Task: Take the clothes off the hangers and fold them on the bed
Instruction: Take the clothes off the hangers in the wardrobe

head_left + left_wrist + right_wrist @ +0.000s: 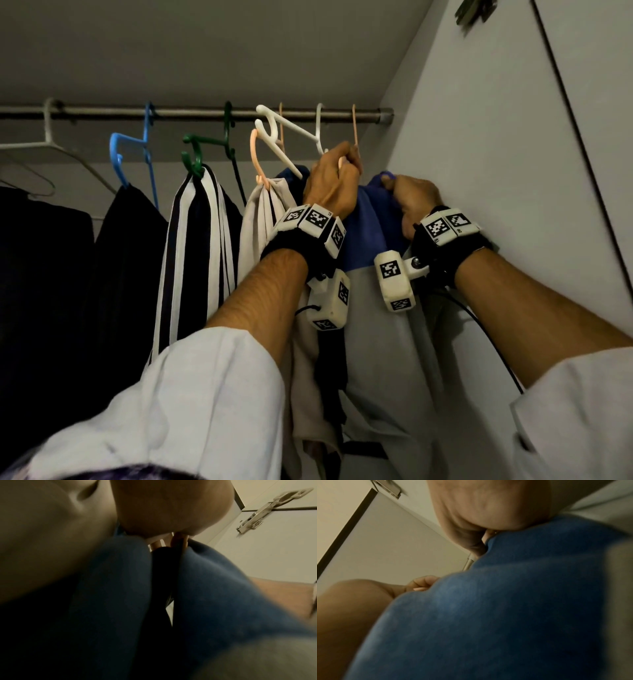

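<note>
Left hand (pixel 330 181) clenched round peach hanger (pixel 355 137) — right hand (pixel 416 200) pinching blue garment (pixel 368 226) shoulder.

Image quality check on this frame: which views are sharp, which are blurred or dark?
Head view: dim closet, but the left hand, right hand and rail read sharply; wide-angle bending at the edges. Left wrist view: dark, the blue garment soft, only the door hinge fairly crisp. Right wrist view: blue garment fills the frame out of focus, edges smeared.
</note>
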`<action>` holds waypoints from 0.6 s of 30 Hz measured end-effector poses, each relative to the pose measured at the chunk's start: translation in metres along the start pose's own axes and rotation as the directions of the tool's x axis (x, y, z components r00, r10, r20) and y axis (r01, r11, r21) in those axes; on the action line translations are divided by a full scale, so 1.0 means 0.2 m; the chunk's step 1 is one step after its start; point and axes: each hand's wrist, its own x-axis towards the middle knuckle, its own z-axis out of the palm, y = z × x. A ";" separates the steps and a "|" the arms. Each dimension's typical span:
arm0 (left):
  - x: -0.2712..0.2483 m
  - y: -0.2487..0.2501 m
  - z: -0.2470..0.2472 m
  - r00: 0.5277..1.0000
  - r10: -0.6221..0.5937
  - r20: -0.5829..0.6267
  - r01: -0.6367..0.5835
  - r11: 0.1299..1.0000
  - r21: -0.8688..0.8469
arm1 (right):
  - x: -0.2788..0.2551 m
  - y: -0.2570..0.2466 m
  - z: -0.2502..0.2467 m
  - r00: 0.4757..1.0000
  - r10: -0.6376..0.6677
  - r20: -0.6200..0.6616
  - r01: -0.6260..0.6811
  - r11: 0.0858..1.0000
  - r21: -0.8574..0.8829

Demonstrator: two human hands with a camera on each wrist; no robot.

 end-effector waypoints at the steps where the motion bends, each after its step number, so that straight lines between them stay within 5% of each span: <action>1: 0.00 0.00 0.01 1.000 0.002 -0.007 -0.002 1.000 -0.003 | -0.01 -0.01 0.00 0.999 -0.050 -0.008 0.050 0.999 -0.015; 4: 0.00 0.01 0.03 0.999 0.001 -0.033 -0.001 1.000 0.002 | 0.00 -0.02 -0.01 0.993 -0.116 -0.039 0.117 0.992 0.042; 7: 0.01 -0.01 0.02 0.999 0.013 -0.045 -0.012 1.000 0.016 | -0.01 -0.05 -0.02 1.000 -0.009 -0.012 0.010 0.996 0.089; 12: 0.00 -0.04 -0.01 0.999 0.011 -0.034 -0.012 0.999 -0.037 | 0.05 -0.02 0.00 0.930 0.163 0.330 -0.202 0.975 0.089; 18: 0.01 -0.05 -0.01 1.000 -0.010 -0.014 0.009 0.999 -0.036 | 0.15 -0.06 0.03 0.965 0.047 0.256 -0.026 0.996 -0.084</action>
